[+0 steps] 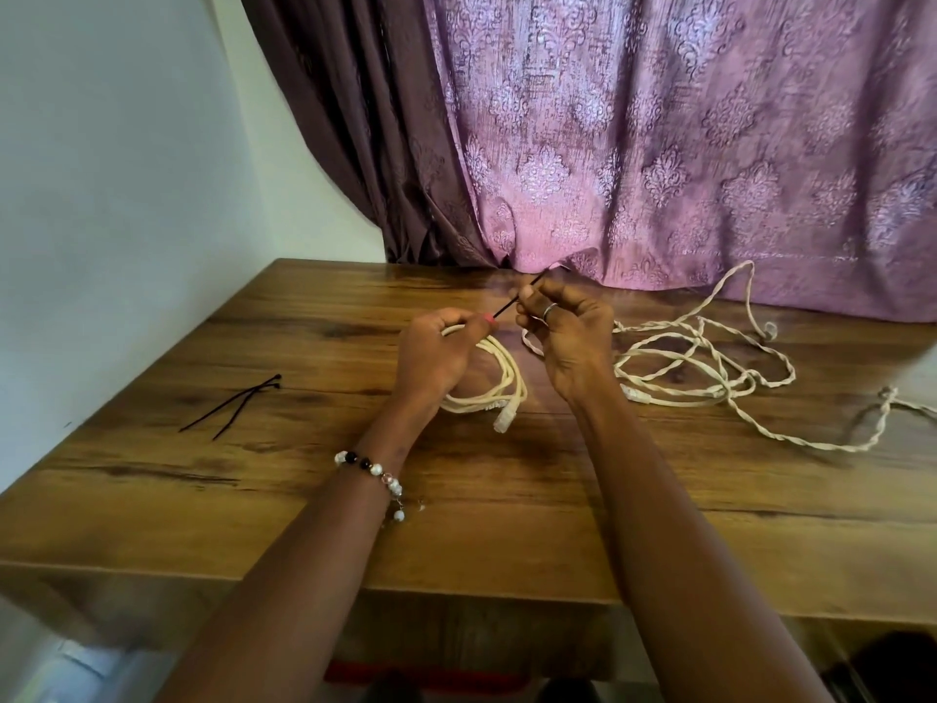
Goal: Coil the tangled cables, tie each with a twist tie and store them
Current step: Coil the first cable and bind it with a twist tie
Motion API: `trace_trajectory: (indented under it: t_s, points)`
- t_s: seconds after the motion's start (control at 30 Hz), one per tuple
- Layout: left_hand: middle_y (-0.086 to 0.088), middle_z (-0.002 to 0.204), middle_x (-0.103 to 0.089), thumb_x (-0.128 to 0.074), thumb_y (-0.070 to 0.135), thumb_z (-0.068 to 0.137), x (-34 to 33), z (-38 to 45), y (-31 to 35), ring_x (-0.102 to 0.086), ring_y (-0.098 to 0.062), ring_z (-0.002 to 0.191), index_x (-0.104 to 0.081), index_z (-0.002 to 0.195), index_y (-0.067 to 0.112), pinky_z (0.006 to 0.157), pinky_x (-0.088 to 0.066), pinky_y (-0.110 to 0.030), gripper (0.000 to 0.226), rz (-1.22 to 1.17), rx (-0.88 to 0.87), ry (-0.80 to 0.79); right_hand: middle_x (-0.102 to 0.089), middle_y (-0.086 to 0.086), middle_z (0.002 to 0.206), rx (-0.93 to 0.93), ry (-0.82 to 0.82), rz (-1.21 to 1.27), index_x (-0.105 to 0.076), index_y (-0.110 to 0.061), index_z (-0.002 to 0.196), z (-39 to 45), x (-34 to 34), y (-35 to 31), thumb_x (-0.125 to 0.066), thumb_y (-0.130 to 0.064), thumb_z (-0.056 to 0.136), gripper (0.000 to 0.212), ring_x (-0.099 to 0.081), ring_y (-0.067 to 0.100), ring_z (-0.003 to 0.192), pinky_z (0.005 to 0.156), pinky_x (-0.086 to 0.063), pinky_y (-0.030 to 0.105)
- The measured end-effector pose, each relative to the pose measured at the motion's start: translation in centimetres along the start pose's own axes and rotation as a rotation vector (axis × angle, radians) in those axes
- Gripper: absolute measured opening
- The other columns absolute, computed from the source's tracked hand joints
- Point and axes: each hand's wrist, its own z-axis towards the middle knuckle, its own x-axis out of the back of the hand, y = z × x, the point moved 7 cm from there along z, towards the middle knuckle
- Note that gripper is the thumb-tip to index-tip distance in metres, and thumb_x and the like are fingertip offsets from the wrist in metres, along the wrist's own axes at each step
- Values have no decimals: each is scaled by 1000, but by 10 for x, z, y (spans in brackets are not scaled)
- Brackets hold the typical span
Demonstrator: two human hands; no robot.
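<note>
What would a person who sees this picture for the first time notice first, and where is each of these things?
At the centre, the left hand holds a coiled cream cable while the right hand pinches a thin black tie above it. To the right, a loose tangle of cream twisted cable sprawls over the brown wooden table. Behind it hangs a large purple patterned curtain, and two spare black ties lie at the far left.

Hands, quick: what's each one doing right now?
Left hand: grips the coiled cable.
Right hand: pinches the black tie.
</note>
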Motion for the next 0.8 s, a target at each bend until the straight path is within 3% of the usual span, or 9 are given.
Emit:
trace_trajectory:
  t_s: [0.13,0.3,0.43,0.6,0.8]
  points:
    - [10,77,-68,-72,28,81,3,1,-1,-62,-5,76,-72,78,23,77,-51,-32,7,-1,-6,20,-71,6,74,-34,-71,-3,-67,3,92,-6,-8,-2,-63,12,81,15,-65,13,63,55,-54,21]
    - [4,79,-72,-76,28,77,6,3,-5,-67,-12,79,-74,78,21,77,-54,-35,7,35,-15,65,-66,7,67,-85,-77,20,-67,-4,79,-11,-11,-3,-66,4,83,9,-64,14,56,52,-53,23]
    - [6,77,-72,-77,27,77,4,3,-4,-66,-10,76,-74,77,24,73,-54,-31,5,72,-30,65,-65,8,68,-120,-47,29,-66,-3,78,-8,-8,1,-67,4,82,8,-62,14,53,52,-54,22]
    - [2,82,-73,-78,31,76,4,4,-4,-66,-10,77,-76,87,15,67,-50,-23,19,54,-32,58,-67,4,61,-126,2,-13,-66,2,80,-3,0,3,-63,9,83,8,-62,11,49,53,-54,19]
    - [5,78,-71,-76,26,78,3,2,-2,-61,-2,70,-75,81,19,63,-47,-17,8,51,-41,51,-67,4,60,-106,-3,-69,-66,2,79,-6,-3,0,-64,9,82,8,-62,11,47,51,-54,19]
